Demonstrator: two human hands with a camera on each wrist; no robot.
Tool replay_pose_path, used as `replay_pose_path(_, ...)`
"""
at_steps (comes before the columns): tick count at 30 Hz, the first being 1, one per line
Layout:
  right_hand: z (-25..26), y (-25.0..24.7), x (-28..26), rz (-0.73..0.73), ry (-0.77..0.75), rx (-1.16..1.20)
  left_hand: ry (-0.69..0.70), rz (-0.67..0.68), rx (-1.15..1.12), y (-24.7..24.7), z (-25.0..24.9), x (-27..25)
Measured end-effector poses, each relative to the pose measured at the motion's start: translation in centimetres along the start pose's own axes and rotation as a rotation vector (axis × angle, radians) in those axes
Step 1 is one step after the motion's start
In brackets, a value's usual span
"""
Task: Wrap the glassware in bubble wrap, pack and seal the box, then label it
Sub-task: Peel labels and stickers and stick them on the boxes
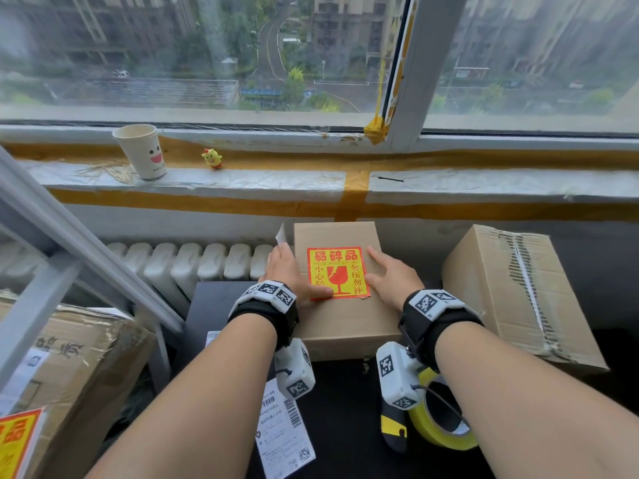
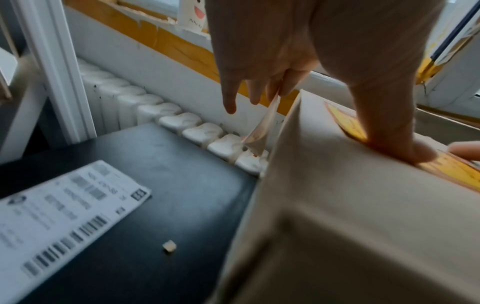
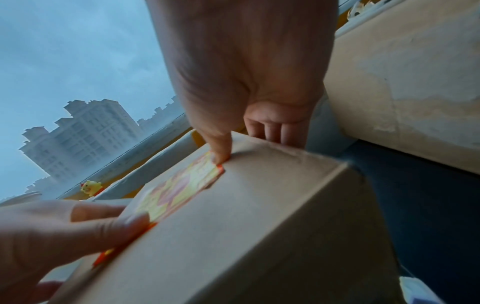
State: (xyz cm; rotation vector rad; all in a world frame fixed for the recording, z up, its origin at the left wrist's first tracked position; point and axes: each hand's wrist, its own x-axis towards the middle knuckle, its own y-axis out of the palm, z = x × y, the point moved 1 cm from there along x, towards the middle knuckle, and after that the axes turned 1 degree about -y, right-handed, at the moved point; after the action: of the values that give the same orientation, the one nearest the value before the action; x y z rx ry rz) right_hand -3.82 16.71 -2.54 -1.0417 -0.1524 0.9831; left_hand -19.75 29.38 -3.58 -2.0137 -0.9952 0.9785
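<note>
Where the dark, smooth tabletop (image 1: pixel 345 426) comes nearest, a glossy yellow tape roll (image 1: pixel 437 414) lies flat by the right forearm, a black-and-yellow tool (image 1: pixel 394 430) just beside it, and a white printed shipping slip (image 1: pixel 283 440) with barcodes lies flat toward the left. Just beyond them sits the small cardboard box (image 1: pixel 345 326), a plain matte brown block with closed top and crisp edges, standing on the table between the two wrists. Stuck on its lid is a square fragile label (image 1: pixel 338 273), bright yellow with red characters and a broken-goblet symbol; its near edge looks slightly lifted and wrinkled. The left hand (image 1: pixel 288 271) presses its thumb down on the label's left edge while its fingers pinch a thin, translucent backing sheet (image 2: pixel 262 127) that hangs off the box's side. The right hand (image 1: pixel 392 278) lies with relaxed, fairly straight fingers over the box's right side, thumb tip touching the label's right edge, gripping nothing. A larger cardboard box (image 1: pixel 518 292) with torn, ragged tape stands to the right, and another worn carton (image 1: pixel 79 357) to the left. Behind the table runs a ribbed white radiator (image 1: pixel 193 261). Farther back, on the taped windowsill (image 1: pixel 484 184), stand a paper cup (image 1: pixel 140 150) with a smiling face and a small yellow chick figurine (image 1: pixel 212 158).
</note>
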Motion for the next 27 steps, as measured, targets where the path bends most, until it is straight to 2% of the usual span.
replay_pose_path(3, 0.0, -0.6, -0.1, -0.049, 0.021, -0.023, 0.033, -0.021, 0.037, -1.3, 0.2, -0.1)
replay_pose_path(6, -0.2, -2.1, -0.6, -0.165, 0.059, -0.024, 0.093, -0.227, 0.030, -4.0, -0.9, -1.0)
replay_pose_path(8, -0.7, -3.7, -1.0, -0.255, 0.101, -0.006, 0.108, -0.363, -0.057, -6.2, -2.2, -1.5)
replay_pose_path(10, -1.3, -5.2, -1.5, -0.303, 0.135, -0.008, 0.149, -0.454, -0.158, -7.9, -3.6, -1.6)
replay_pose_path(12, -2.0, -6.6, -2.0, -0.333, 0.160, -0.014, 0.191, -0.488, -0.208, -8.8, -5.2, -1.6)
replay_pose_path(14, -2.7, -7.9, -2.5, -0.366, 0.188, -0.030, 0.197, -0.446, -0.281, -8.8, -6.6, -1.6)
replay_pose_path(18, -4.7, -9.9, -2.9, -0.413, 0.241, -0.079, 0.165, -0.215, -0.533, -6.6, -8.4, -1.4)
replay_pose_path(22, -7.1, -10.6, -3.5, -0.478, 0.367, -0.163, 0.149, -0.085, -0.604, -3.7, -9.8, -1.4)
replay_pose_path(24, -8.4, -10.8, -3.8, -0.467, 0.438, -0.183, 0.142, -0.046, -0.617, -2.4, -10.5, -1.2)
replay_pose_path(27, -10.3, -11.1, -3.8, -0.374, 0.528, -0.206, 0.127, 0.016, -0.654, -0.9, -12.0, -0.9)
